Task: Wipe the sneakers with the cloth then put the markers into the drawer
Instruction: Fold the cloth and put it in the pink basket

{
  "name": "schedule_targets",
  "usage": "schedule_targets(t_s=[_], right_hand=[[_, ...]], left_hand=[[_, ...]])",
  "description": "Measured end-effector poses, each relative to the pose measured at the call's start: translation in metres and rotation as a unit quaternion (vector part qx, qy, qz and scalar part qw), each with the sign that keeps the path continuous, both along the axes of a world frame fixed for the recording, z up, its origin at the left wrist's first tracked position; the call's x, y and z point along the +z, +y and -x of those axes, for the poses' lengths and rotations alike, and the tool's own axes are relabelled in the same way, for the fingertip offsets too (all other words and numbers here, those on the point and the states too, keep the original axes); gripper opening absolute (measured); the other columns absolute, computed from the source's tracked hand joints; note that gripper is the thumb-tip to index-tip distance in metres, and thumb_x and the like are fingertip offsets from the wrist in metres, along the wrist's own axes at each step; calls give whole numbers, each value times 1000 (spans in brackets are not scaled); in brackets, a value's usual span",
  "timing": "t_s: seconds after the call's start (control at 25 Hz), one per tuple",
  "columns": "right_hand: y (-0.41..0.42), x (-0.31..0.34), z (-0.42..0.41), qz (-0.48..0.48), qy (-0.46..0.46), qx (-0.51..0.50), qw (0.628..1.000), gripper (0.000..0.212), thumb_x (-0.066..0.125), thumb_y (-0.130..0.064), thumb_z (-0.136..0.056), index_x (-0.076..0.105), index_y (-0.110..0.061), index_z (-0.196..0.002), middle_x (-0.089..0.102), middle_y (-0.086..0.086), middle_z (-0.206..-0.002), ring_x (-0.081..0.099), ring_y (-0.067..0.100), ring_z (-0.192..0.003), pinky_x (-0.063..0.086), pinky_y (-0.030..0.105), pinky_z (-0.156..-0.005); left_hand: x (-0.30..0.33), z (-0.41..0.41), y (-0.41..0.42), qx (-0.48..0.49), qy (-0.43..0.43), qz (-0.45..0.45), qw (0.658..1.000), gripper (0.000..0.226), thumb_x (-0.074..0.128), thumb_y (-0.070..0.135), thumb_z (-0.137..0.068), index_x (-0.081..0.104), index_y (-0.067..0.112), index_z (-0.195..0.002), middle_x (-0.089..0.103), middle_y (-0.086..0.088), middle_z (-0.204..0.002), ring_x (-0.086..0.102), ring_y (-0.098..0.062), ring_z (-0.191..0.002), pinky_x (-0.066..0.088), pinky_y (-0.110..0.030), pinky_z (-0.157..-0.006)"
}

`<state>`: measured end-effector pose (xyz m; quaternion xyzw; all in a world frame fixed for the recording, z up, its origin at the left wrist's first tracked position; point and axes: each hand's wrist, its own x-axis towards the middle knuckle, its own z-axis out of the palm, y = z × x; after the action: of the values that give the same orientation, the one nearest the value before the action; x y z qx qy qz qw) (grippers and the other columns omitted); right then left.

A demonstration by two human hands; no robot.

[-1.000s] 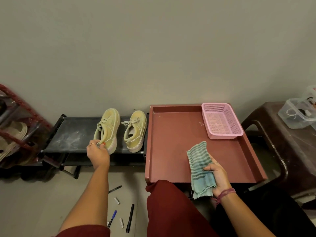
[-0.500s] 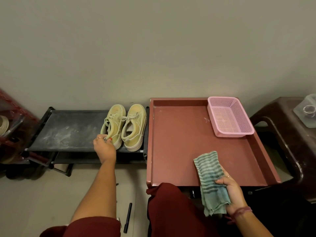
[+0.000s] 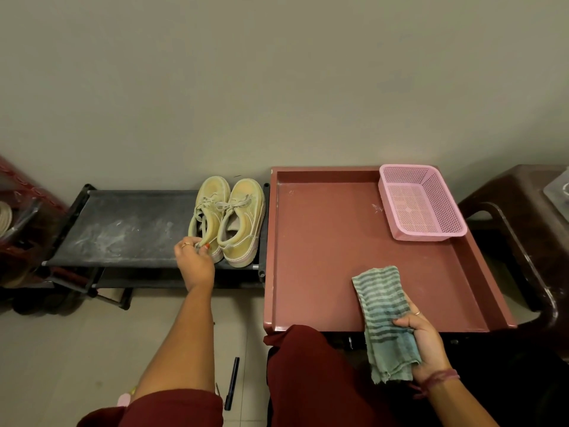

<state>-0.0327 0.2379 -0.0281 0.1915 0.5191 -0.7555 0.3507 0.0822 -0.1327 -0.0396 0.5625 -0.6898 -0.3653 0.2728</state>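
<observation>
Beside the red tray (image 3: pixel 311 266), the left hand (image 3: pixel 194 261) is pinching a sneaker (image 3: pixel 207 215) on the dusty black rack (image 3: pixel 123 229); the right hand (image 3: pixel 423 340) is clutching the cloth (image 3: pixel 383 315).

This looks like a home, probably an entryway or shoe corner. A low black shoe rack (image 3: pixel 123 229) stands against a plain painted wall (image 3: pixel 277 81) and carries a pair of pale yellow sneakers (image 3: pixel 228 217). More footwear sits on a red rack (image 3: pixel 27 192) at far left. The floor (image 3: pixel 61 349) is light tile, and a brown plastic stool (image 3: pixel 523 229) stands at right.
</observation>
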Motion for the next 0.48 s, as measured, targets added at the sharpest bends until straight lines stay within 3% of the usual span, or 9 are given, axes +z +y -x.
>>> schedule_targets(t_s=[0.2, 0.48], right_hand=[[4, 3, 2, 20, -1, -8, 1000, 65, 43, 3, -64, 59, -25, -121, 70, 10, -107, 67, 32, -85, 56, 49, -70], [6, 11, 2, 19, 10, -10, 1000, 61, 33, 9, -81, 53, -22, -129, 73, 3, -98, 71, 23, -79, 59, 38, -65]], left_hand=[[3, -1, 1, 2, -15, -1, 1000, 15, 53, 0, -93, 57, 1, -107, 45, -18, -127, 53, -31, -109, 42, -35, -96], [4, -6, 0, -16, -5, -32, 999, 27, 60, 3, -90, 58, 7, -116, 48, -15, -130, 51, -31, -117, 43, -39, -101]])
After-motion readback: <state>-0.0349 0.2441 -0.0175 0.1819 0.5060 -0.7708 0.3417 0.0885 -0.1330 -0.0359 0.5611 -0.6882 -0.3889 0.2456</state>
